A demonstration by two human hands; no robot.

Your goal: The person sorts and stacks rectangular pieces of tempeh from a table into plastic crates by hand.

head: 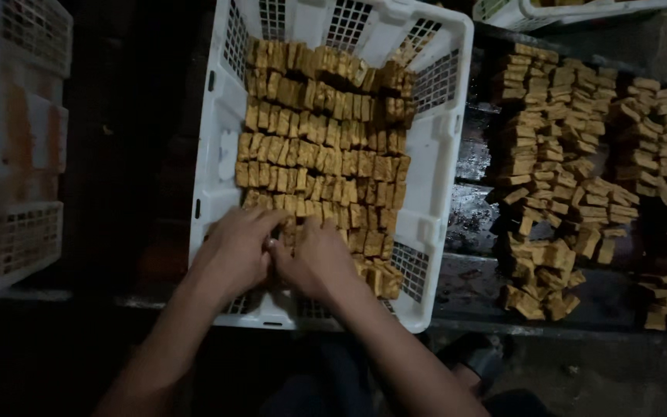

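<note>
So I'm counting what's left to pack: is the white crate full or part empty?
Nearly full. Rows of brown blocks cover most of the white crate, with bare strips along both side walls. Both hands hide the near end.

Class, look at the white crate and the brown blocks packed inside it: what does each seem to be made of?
Crate: probably moulded plastic, white and smooth, with grid-vented walls. Brown blocks: seemingly a soft food, perhaps fried tofu, with matt golden-brown skins; both hands, left and right, press on the nearest row.
</note>
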